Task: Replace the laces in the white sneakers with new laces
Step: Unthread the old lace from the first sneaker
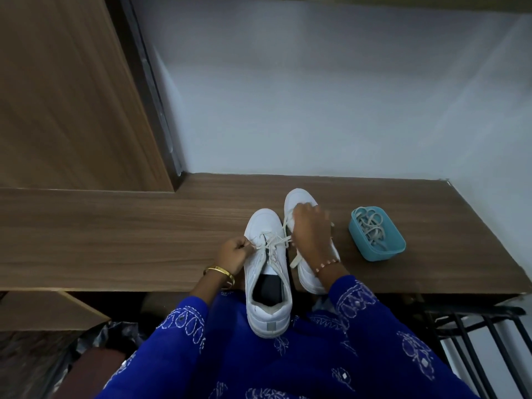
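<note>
Two pale walls (pixel 316 96) meet in a corner at the far right of what I see, and a tall wood-grain panel (pixel 66 90) with a dark edge stands at the left. Below them a long brown wood-grain counter (pixel 115 234) runs across my view, its near edge over a shadowed space. At the lower right a black metal rack (pixel 483 335) shows past the counter's end.

I see blue embroidered sleeves (pixel 371 321) filling the bottom of the view. On the counter, two white sneakers point toward the wall, side by side. The left sneaker (pixel 267 283) hangs its heel over the near edge; its dark insole shows. The right sneaker (pixel 302 205) sits a little farther back, mostly covered by the right hand (pixel 311 231), whose fingers curl down over its front; I cannot tell whether they hold a lace.

The left hand (pixel 233 251) pinches the end of the cream lace (pixel 272 243) on the left sneaker, pulling it sideways. A gold bangle (pixel 220 273) rings that wrist; a bead bracelet (pixel 326 264) rings the other.

To the right, near the sneakers but apart, a small blue tub (pixel 383 249) holds a tangle of loose laces (pixel 371 228).
</note>
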